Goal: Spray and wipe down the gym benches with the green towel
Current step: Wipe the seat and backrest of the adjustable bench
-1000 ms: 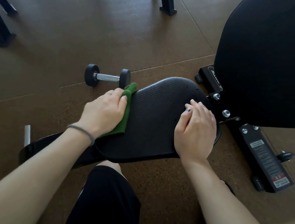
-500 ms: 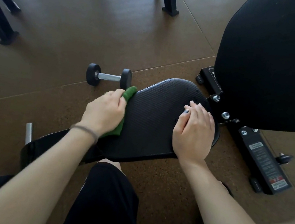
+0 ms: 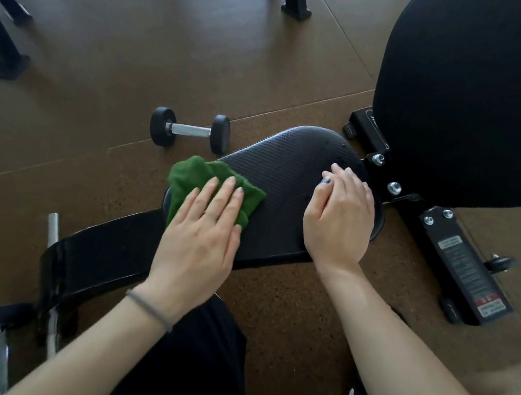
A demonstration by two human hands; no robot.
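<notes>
Where left hand (image 3: pixel 200 242) covers green towel (image 3: pixel 192 175), seat pad (image 3: pixel 289 181) unseen.

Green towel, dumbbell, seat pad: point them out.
green towel (image 3: pixel 192 174), head view, bunched far corner.
dumbbell (image 3: pixel 189 130), head view, metal handle.
seat pad (image 3: pixel 286 181), head view, bare textured top.

Black textured seat pad (image 3: pixel 289 181) carries the crumpled green towel (image 3: pixel 193 179) at its left edge; brown floor (image 3: pixel 112 45) beneath holds a small dumbbell (image 3: pixel 190 130) just beside the pad.
</notes>
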